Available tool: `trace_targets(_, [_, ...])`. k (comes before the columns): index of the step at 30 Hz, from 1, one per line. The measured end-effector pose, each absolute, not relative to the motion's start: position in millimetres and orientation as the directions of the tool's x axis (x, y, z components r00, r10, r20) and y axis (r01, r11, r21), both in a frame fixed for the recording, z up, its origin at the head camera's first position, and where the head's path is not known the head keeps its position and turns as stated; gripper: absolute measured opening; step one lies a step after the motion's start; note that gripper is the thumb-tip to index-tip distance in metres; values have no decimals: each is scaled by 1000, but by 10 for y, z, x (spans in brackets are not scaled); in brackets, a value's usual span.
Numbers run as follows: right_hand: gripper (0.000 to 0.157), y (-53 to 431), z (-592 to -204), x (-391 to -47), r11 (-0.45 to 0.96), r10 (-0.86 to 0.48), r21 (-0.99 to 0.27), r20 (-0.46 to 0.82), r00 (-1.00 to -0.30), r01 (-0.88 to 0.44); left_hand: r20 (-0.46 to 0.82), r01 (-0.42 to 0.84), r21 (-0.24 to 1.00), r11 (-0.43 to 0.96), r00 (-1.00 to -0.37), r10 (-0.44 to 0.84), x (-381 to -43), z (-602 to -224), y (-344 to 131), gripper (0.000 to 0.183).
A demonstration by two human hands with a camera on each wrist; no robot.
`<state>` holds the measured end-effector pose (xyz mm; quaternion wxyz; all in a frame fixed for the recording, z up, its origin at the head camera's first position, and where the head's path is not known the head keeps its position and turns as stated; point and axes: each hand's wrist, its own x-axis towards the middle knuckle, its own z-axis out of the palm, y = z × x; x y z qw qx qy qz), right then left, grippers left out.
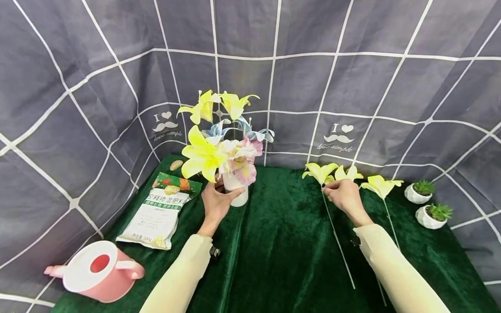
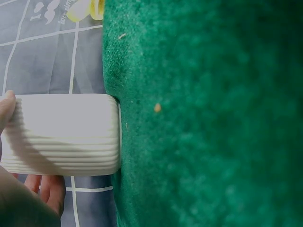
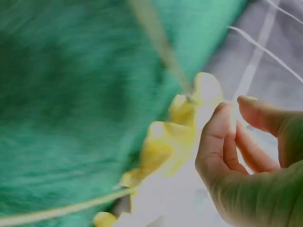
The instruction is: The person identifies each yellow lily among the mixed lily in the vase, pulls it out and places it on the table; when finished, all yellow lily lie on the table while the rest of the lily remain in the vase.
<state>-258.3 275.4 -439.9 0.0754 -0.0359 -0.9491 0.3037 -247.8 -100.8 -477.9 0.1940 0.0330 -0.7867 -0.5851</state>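
Observation:
My left hand grips a ribbed white vase, thumb across its front and fingers around the far side. The vase stands upright and holds yellow lilies, blue flowers and pink-and-white blooms. In the left wrist view the vase lies sideways across the picture. On the right, my right hand pinches a yellow lily at the stem just under its bloom. Two more yellow lilies, one behind the hand and one beside it, lie close by.
Left of the vase lie a fertilizer bag and a small tan stone. A pink watering can stands at the front left. Two potted succulents stand at the right edge of the green cloth. A grey checked curtain surrounds the back.

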Motion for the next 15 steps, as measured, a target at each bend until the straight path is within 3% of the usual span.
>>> trace_targets(15, [23, 2020, -3239, -2116, 687, 66, -696, 349, -935, -211, 284, 200, 933, 298, -919, -274, -2476, -4773, -1022, 71])
